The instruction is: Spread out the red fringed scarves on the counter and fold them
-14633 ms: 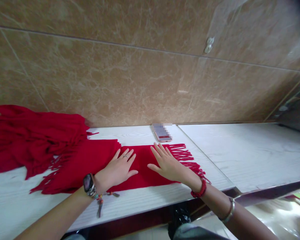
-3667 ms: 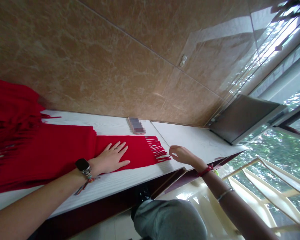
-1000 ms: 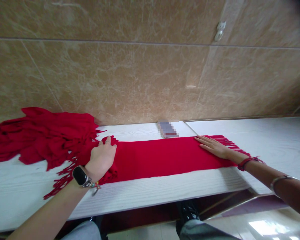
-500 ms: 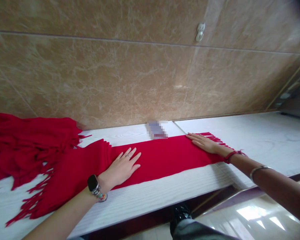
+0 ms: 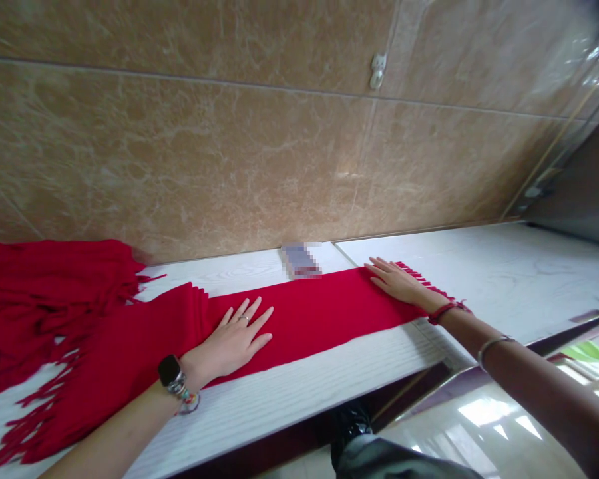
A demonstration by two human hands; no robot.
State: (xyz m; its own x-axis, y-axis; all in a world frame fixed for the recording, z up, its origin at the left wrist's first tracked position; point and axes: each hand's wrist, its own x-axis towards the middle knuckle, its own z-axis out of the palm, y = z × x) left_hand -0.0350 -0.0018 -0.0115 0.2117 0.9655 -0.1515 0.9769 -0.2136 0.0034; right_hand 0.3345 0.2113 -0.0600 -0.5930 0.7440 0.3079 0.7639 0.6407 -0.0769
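Red scarf runs lengthwise left to right.

Whole back wall is brown marbled tile, kinda glossy, with pale grout lines and a small white fixture stuck up there. White wood-grain table runs right along it, with a seam across the top and dark reddish space underneath. Big dark grey panel far right. Pale floor below, bright light patches lower right.
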